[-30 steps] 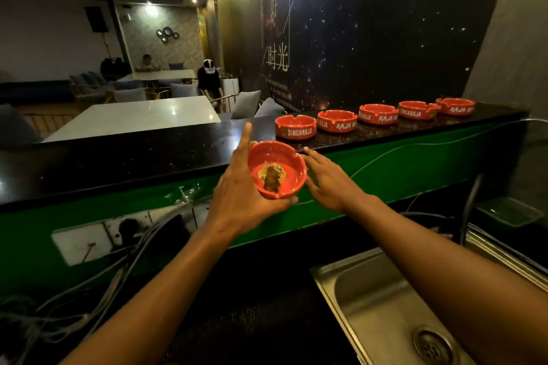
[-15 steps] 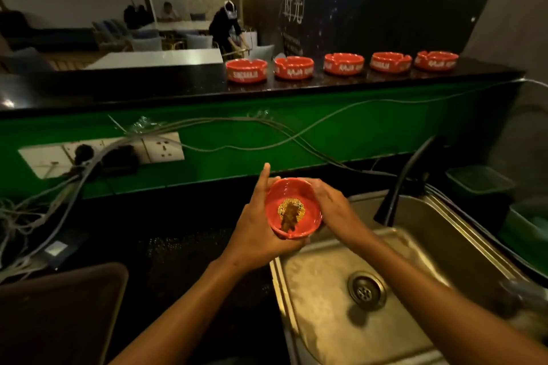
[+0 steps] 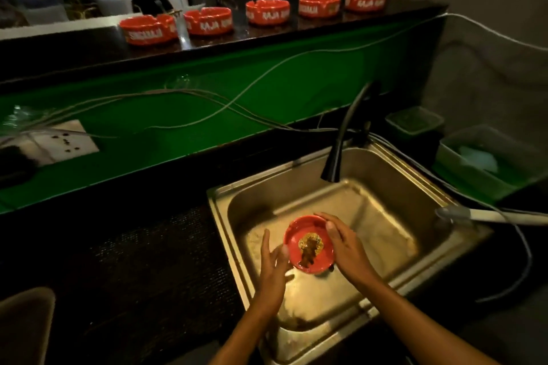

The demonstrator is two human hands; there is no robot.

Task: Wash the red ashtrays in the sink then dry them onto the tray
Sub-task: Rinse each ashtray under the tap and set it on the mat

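Red ashtray (image 3: 309, 244) being held over the steel sink (image 3: 385, 187) by both hands.

Brown, wet-looking residue is sitting in its middle, and it is tilting toward the camera. The right hand (image 3: 345, 246) is curling around its right rim; the left hand (image 3: 274, 262) is gripping the left edge with the thumb, forefinger stretched out straight. A black tap (image 3: 345, 133) is arching over the basin's far side. Five more ashtrays (image 3: 268, 11) are sitting in a row on the dark counter (image 3: 296, 31) beyond the green panel (image 3: 166, 115).
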